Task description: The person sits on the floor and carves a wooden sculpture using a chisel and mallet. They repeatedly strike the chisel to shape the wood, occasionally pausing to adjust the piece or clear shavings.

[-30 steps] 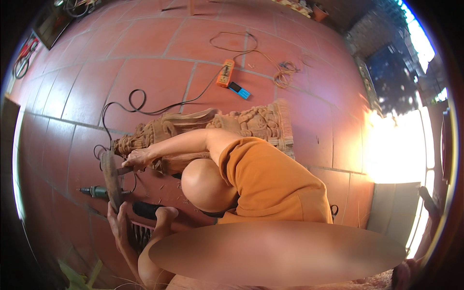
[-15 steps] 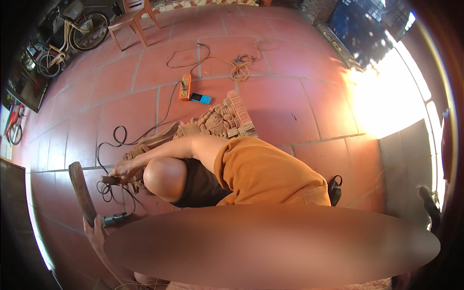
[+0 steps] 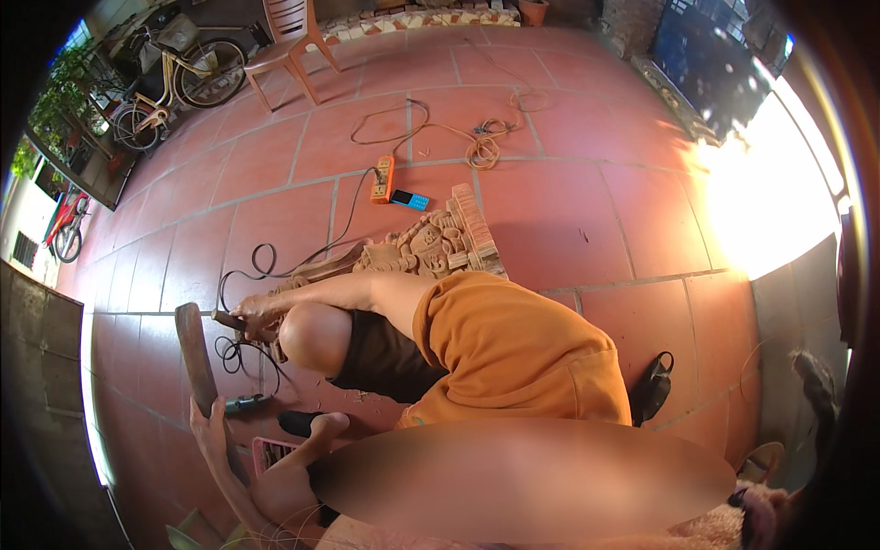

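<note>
My left hand (image 3: 209, 418) is closed round the lower part of a dark wooden mallet (image 3: 192, 341), a long club held upright at the left. My right arm, in an orange sleeve, reaches across a bent knee to the left. Its hand (image 3: 260, 314) is closed round a short wooden tool handle (image 3: 228, 321) like a chisel's; the blade is hidden. That hand is at the near left end of a brown wood carving (image 3: 431, 247) with deep relief figures, lying on the floor. My arm and knee cover part of the carving. The mallet is apart from the handle.
A corded green-grey power tool (image 3: 247, 403) lies beside the mallet. Beyond the carving are an orange power strip (image 3: 382, 181), a blue phone (image 3: 410, 199) and a coiled cord (image 3: 483, 147). A black sandal (image 3: 653, 389) lies right. A chair (image 3: 291, 50) and bicycle (image 3: 174, 78) stand behind.
The view has shifted, so the floor things appear farther right and lower, and a foot now shows. The tool handle has gone from nearly level to slanting. Both hands keep their holds.
</note>
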Demonstrator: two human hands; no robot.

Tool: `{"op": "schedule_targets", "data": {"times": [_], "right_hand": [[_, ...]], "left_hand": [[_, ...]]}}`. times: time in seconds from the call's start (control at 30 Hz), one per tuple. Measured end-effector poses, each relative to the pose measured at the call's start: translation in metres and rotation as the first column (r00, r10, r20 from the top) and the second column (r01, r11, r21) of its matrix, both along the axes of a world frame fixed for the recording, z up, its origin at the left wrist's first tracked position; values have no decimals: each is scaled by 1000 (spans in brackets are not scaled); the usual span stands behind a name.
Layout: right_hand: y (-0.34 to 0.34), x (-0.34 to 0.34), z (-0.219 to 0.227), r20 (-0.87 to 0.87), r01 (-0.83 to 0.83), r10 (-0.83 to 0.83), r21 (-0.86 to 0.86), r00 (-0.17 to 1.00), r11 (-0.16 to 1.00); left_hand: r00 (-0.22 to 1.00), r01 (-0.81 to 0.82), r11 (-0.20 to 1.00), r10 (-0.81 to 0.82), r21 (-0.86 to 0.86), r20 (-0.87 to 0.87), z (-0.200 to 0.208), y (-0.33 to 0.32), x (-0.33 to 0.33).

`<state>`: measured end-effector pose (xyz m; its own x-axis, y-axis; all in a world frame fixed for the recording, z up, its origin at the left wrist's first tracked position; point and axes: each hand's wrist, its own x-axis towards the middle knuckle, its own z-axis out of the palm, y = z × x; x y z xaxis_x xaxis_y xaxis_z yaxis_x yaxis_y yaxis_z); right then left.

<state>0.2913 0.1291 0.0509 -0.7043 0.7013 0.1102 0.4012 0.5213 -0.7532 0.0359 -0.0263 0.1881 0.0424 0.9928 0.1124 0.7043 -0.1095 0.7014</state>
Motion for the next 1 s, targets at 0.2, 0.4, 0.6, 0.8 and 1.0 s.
{"op": "schedule_targets", "data": {"times": [0.2,0.4,0.6,0.8,1.0], "right_hand": [[17,0,-6,-34,6,-7,-29,999,1000],[18,1,5,-78,31,-33,-27,996,999],[4,22,28,-114,70,-72,-18,991,997],[-13,41,40,-143,96,-101,-41,985,995],[-20,52,41,-164,125,-137,-79,977,989]], "left_hand": [[985,-38,995,52,-91,167,-1,-4,2],[988,-56,982,81,-178,135,-2,4,23],[997,50,989,-41,-137,73,12,-3,52],[991,18,989,2,-144,136,37,-23,69],[994,-8,998,14,-60,110,30,-22,55]]}}
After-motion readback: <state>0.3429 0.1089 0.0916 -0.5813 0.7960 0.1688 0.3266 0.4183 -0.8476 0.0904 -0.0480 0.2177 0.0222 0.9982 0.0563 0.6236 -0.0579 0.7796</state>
